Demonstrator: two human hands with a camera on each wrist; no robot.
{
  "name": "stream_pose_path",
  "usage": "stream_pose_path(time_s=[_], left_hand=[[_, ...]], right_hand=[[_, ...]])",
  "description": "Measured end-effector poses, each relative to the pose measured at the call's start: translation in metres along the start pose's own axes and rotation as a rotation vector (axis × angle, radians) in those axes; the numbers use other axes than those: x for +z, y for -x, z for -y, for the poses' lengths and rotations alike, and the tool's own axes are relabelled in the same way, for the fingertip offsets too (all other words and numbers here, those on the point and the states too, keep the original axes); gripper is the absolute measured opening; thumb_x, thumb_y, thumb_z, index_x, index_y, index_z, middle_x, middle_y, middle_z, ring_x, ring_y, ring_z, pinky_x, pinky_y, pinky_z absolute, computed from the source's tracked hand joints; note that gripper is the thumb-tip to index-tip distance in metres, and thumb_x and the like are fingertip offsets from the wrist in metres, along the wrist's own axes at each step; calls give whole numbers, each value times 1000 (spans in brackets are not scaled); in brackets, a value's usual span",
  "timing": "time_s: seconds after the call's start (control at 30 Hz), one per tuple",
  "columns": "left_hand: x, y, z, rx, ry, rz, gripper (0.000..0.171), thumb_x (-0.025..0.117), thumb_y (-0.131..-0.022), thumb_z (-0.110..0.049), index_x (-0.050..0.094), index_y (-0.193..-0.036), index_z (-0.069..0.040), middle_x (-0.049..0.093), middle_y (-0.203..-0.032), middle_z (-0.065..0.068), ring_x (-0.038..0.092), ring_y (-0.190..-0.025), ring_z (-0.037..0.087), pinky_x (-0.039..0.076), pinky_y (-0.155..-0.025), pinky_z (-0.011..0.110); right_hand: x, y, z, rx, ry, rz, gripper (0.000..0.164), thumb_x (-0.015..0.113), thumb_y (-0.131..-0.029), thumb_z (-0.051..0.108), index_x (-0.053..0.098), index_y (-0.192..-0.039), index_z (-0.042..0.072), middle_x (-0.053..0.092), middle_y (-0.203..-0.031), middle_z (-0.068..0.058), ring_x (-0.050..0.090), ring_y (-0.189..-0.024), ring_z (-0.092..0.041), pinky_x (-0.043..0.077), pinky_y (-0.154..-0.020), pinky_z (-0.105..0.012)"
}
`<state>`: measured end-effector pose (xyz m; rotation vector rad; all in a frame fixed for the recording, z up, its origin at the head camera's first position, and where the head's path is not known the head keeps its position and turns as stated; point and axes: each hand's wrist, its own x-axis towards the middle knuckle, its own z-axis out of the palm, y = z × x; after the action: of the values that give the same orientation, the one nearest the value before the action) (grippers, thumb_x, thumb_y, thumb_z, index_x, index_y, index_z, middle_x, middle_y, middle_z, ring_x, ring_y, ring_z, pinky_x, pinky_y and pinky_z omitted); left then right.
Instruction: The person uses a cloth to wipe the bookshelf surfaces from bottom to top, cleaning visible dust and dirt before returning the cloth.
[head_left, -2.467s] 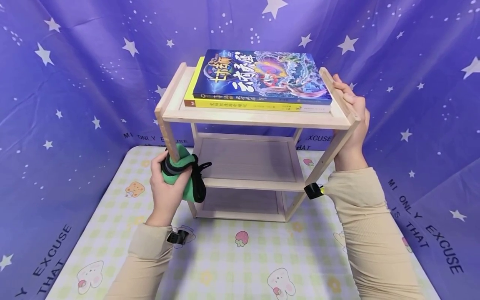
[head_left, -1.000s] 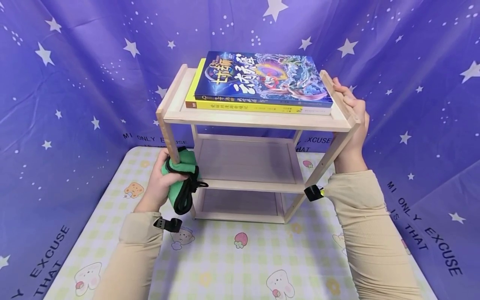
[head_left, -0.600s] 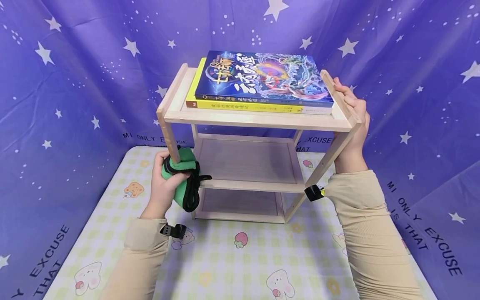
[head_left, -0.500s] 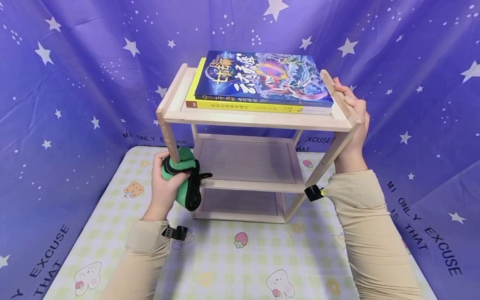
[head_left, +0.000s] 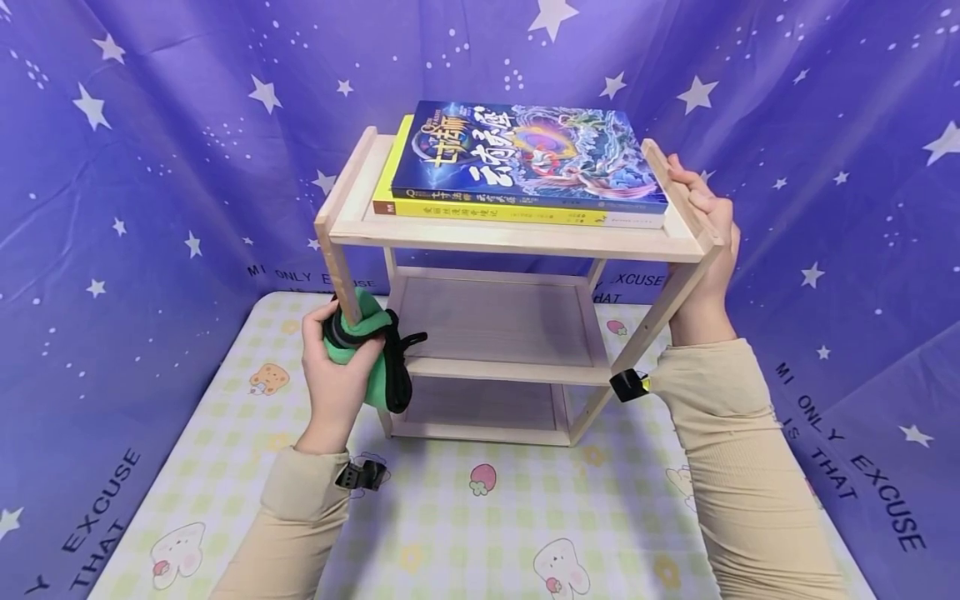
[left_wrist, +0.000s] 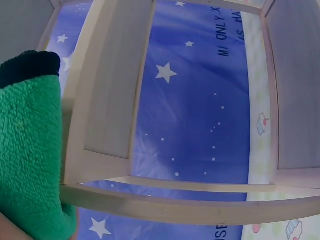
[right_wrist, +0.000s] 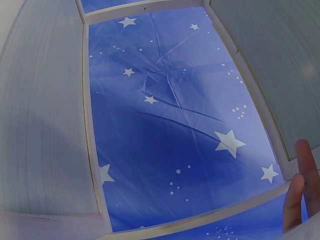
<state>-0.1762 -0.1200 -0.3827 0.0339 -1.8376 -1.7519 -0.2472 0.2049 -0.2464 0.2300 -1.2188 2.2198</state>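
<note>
A three-tier wooden shelf rack [head_left: 517, 242] stands on the table. My left hand [head_left: 337, 392] holds a green towel [head_left: 386, 392] with black edging, folded round the rack's front left post [head_left: 339, 279]. In the left wrist view the fuzzy towel [left_wrist: 30, 150] lies against that post [left_wrist: 175, 207]. My right hand [head_left: 708, 250] grips the top right side of the rack; its thumb is hidden behind the wood. Some of its fingers [right_wrist: 296, 200] show at the lower right of the right wrist view.
On the top tier lie a blue book [head_left: 525, 154] and, under it, a yellow book [head_left: 480, 211]. A checked tablecloth [head_left: 450, 542] covers the table. Purple star curtains [head_left: 187, 167] hang close behind and on both sides.
My left wrist swung left and then back to the right, turning the towel about the post. The towel stays at about the same height. My right hand and the rack hold still.
</note>
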Motion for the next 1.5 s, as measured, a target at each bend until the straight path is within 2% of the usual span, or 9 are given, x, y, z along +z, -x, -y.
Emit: stream_pose_path(time_s=[0.17,0.43,0.57,0.73,0.8,1.03,1.17,1.27,1.5], left_hand=[[0,0,-3,27,-52,-17,54,72,-81,2,51,-131,-3,62,-124,5,58,-105,7,47,-86,21],[-2,-1,-10,66,-107,-36,52,73,-79,2,53,-127,1,63,-124,13,56,-105,5,43,-90,23],[-2,-3,-13,98,-109,-42,49,72,-78,3,54,-124,2,63,-123,13,55,-106,5,42,-92,24],[-1,-4,-15,118,-121,-44,48,72,-78,3,55,-123,3,63,-122,13,54,-106,5,42,-92,24],[-1,-5,-16,123,-126,-45,48,72,-78,3,56,-122,3,64,-121,14,54,-106,5,42,-92,24],[-1,-7,-19,135,-123,-42,45,72,-78,3,56,-121,5,65,-119,15,56,-103,4,43,-90,23],[0,-7,-20,138,-121,-44,44,71,-78,3,57,-120,5,65,-118,16,56,-102,3,43,-89,22],[1,-8,-22,132,-131,-44,44,71,-79,3,57,-120,5,65,-119,16,56,-103,6,43,-90,24],[3,-9,-25,132,-281,-35,45,72,-81,-5,55,-122,0,60,-122,21,54,-110,29,41,-94,42]], right_hand=[[2,-1,-2,-3,-77,-8,46,30,-97,0,74,-88,-2,65,-126,-22,47,-139,-31,40,-111,-26],[0,1,-1,9,31,9,42,36,-100,8,77,-91,6,71,-114,-10,53,-134,-26,45,-107,-26],[0,1,0,12,43,4,41,37,-99,9,77,-91,6,71,-116,-12,54,-133,-25,45,-106,-25],[1,1,0,-9,51,7,42,35,-98,7,76,-92,5,67,-127,-17,53,-134,-24,42,-109,-26],[1,0,-1,-19,56,10,42,34,-97,7,76,-93,5,61,-135,-21,53,-135,-24,41,-110,-25],[1,-1,-2,-38,33,-2,43,33,-97,5,75,-92,4,68,-124,-18,53,-134,-27,42,-110,-27],[2,-1,-2,-33,-4,0,44,32,-96,4,75,-89,4,64,-130,-22,51,-136,-28,41,-110,-26],[2,-1,-2,-27,-17,0,44,32,-95,4,75,-88,3,56,-137,-26,50,-137,-29,41,-110,-26],[-1,1,-1,-20,29,-19,42,35,-97,7,77,-92,4,64,-131,-20,54,-133,-26,44,-108,-26]])
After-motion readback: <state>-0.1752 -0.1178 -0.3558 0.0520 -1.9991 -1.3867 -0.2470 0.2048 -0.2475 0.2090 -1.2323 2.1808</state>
